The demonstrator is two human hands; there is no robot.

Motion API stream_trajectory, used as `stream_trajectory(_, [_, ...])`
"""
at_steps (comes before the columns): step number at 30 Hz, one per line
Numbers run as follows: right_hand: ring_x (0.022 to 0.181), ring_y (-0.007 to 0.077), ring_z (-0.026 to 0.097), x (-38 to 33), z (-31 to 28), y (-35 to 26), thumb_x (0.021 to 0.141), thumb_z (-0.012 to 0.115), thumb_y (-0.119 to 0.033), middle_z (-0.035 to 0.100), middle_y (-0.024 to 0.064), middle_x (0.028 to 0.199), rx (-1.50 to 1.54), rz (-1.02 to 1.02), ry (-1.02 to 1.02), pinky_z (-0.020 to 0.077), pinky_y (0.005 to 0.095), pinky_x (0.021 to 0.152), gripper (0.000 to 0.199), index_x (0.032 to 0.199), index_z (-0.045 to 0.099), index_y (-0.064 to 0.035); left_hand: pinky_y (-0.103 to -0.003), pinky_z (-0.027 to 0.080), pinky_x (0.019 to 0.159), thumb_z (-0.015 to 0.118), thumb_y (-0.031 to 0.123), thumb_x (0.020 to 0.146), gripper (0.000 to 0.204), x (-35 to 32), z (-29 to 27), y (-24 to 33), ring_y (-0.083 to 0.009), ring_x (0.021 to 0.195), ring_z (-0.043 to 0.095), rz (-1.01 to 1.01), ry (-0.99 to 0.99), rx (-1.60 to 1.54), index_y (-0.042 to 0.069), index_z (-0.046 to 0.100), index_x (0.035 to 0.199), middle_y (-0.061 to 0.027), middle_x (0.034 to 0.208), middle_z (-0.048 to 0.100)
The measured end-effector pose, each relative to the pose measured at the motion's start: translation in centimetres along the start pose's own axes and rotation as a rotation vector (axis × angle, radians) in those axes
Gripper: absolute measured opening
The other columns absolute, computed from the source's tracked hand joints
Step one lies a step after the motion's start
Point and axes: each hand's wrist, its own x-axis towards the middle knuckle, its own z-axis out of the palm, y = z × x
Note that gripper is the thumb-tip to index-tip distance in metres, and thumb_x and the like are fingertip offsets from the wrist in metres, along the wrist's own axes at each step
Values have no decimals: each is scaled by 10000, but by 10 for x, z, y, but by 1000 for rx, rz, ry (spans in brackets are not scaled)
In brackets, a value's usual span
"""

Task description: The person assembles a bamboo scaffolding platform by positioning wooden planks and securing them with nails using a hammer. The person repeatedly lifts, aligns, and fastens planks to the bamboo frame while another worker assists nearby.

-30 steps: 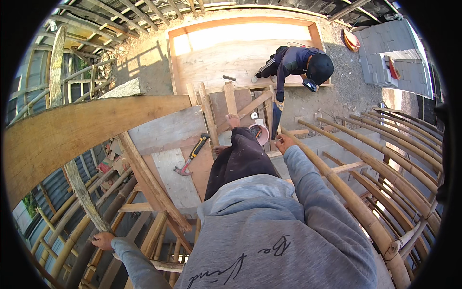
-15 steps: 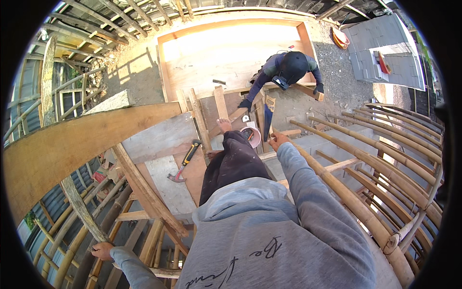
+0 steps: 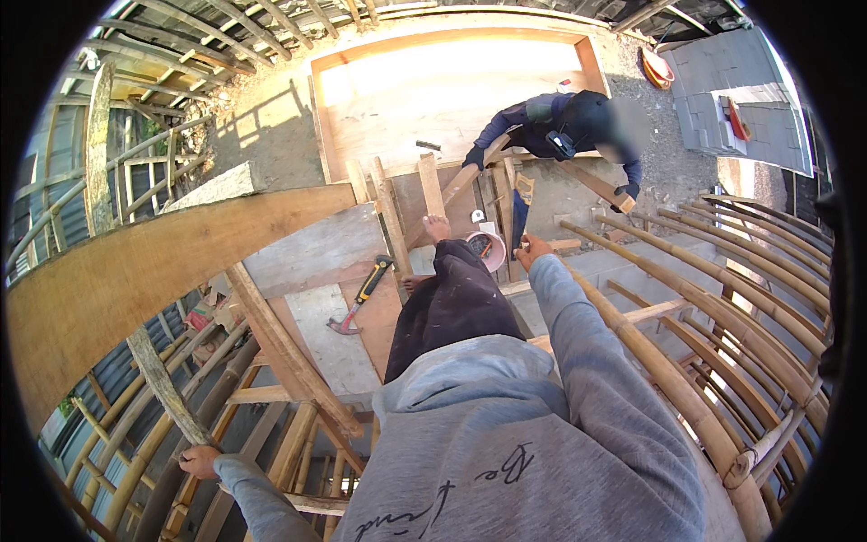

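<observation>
Pinching of the saw [image 3: 521,217] near its tip by the right hand [image 3: 535,250] is suggested in the head view, the handle being turned away from the wearer, toward the co-worker [image 3: 560,126]. The fingers of that hand are drawn close together at the end of the blade; the exact contact is too small to be made out with certainty. The post [image 3: 163,388] at lower left is grasped by the left hand [image 3: 200,461], whose fingers are curled around its lower end.

One timber [image 3: 592,184] is held in the co-worker's gloved hand [image 3: 626,192], while the other glove [image 3: 474,157] is set at the slanted brace [image 3: 459,188]. The hammer [image 3: 361,294] is left lying on the panel [image 3: 316,316], and the bucket [image 3: 494,256] is placed just beside the wearer's knee. Bamboo poles [image 3: 614,321] are ranged along the right.

The step in hand is judged to be the taking of the saw, with steadiness given by the post. For the next move, a secure hold on the blade seems to be called for, then a turn by which the handle is brought to the palm, clear of the bucket.
</observation>
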Motion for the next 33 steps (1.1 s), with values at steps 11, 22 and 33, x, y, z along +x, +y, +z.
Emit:
stream_trajectory(11, [967, 317, 679, 32, -20, -24, 846, 702, -310, 700, 177, 1042, 111, 82, 95, 517, 389, 889, 627, 1378, 482, -65, -485, 475, 897, 423, 299, 951, 409, -2, -3, 5, -416, 1046, 627, 16, -8, -64, 36, 601, 1209, -223, 1121, 670])
stream_trajectory(22, [1007, 320, 662, 63, -41, -35, 818, 734, -399, 679, 213, 1064, 167, 127, 211, 512, 382, 891, 727, 1377, 469, -17, -518, 488, 832, 433, 321, 944, 398, 8, 9, -8, -431, 961, 642, 1, 75, 45, 35, 616, 1151, -216, 1057, 681])
stream_trajectory(33, [1132, 335, 611, 123, -40, -45, 762, 755, -518, 569, 329, 1241, 749, 229, 388, 518, 379, 897, 1015, 1448, 304, 79, -491, 483, 885, 447, 341, 929, 418, 12, 6, -9, -423, 1001, 635, 37, 97, 142, 49, 635, 1161, -199, 1088, 687])
